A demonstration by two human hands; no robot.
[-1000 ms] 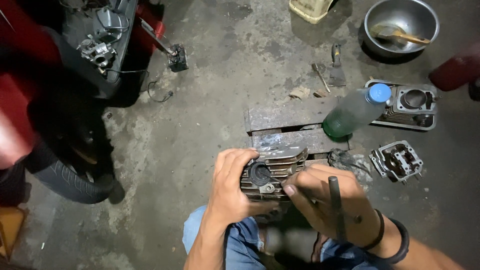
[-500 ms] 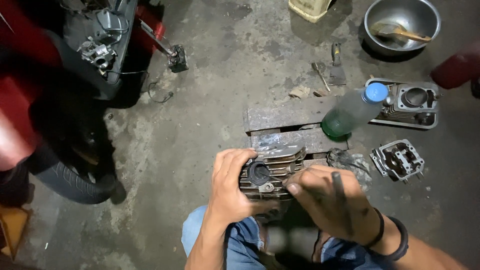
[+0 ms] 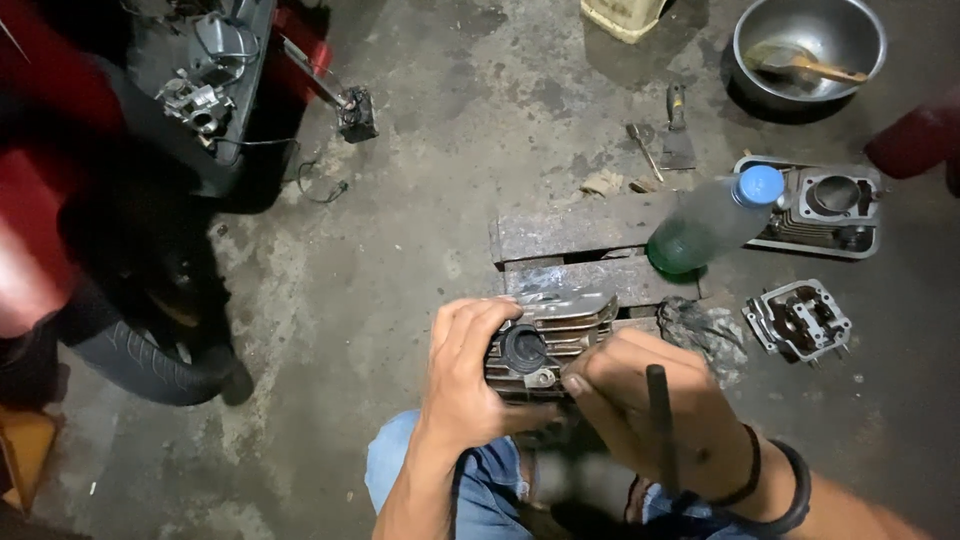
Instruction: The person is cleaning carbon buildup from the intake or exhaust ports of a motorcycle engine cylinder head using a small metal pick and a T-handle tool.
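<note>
My left hand [image 3: 465, 380] grips a finned grey engine cylinder [image 3: 550, 335] from its left side, fingers curled over the top edge. A round black opening shows on the cylinder's near face. My right hand [image 3: 650, 415] holds a thin dark rod-like tool [image 3: 660, 425] and presses against the cylinder's right side. The cylinder sits just above my knees, in front of flat wooden boards [image 3: 575, 235] on the concrete floor.
A plastic bottle with a blue cap [image 3: 710, 220] stands on the boards. A cylinder block in a tray [image 3: 825, 205], a cylinder head [image 3: 798, 320], a dark rag [image 3: 705, 330], a metal bowl [image 3: 810, 45], a scraper [image 3: 677, 130] and a red motorcycle with its tyre [image 3: 130, 355] surround me.
My right hand has shifted slightly on the cylinder with the tool; the left hand keeps its grip. The view has barely moved.
</note>
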